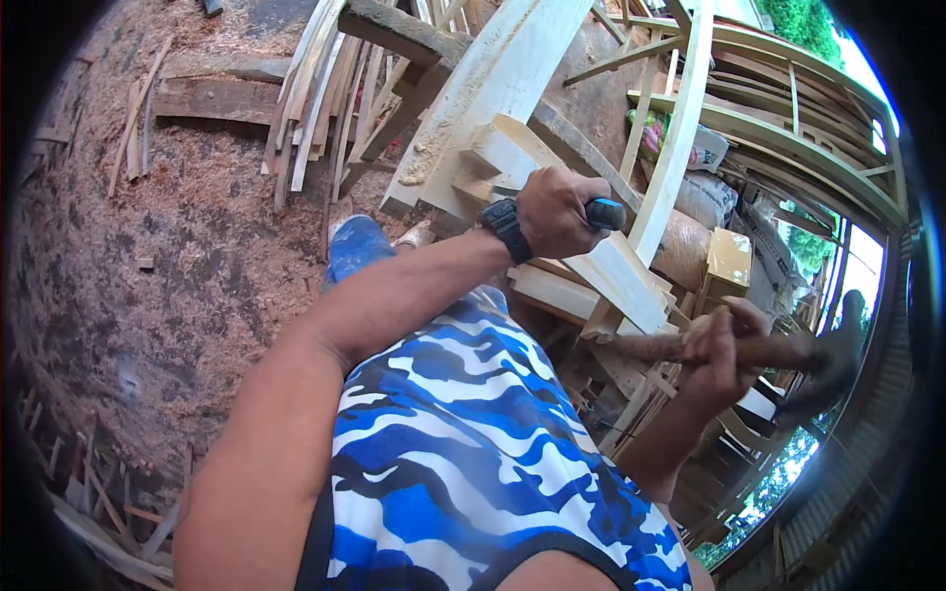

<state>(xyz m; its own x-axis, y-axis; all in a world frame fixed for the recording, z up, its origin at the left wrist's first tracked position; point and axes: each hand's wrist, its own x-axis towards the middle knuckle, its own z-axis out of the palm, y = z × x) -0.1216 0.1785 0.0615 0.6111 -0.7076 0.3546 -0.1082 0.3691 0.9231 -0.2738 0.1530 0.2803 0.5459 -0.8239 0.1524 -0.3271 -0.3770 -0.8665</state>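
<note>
Pale, bare wood lies in front of the person whose two arms we look down along. At the centre, the left hand (564,212) is curled into a tight fist around a black-and-blue tool handle (604,215), whose rounded end sticks out to the right; we cannot tell how far the tool reaches on the other side. A chunky black wristwatch (506,232) circles that wrist. Just above and to the left of the fist sits a pale, angular wooden block (512,146), and below the fist a pale, flat wooden piece (621,281) slants down to the right.

Lower right, the right hand (724,350) has its fingers closed around a hammer-like tool with a round brown wooden handle (645,348). The tool's dark head (838,360), blurred, points to the right, well apart from the left fist.

A broad pale board (503,79) slopes away at the top, wood dust on its face. On the left, reddish-brown shavings (217,281) cover the ground, with thin wooden strips (320,108) bundled above. We also see a blue shoe (360,244), a blue, white and black camouflage top (453,424), and, at the right, a yellowish box (729,254).
</note>
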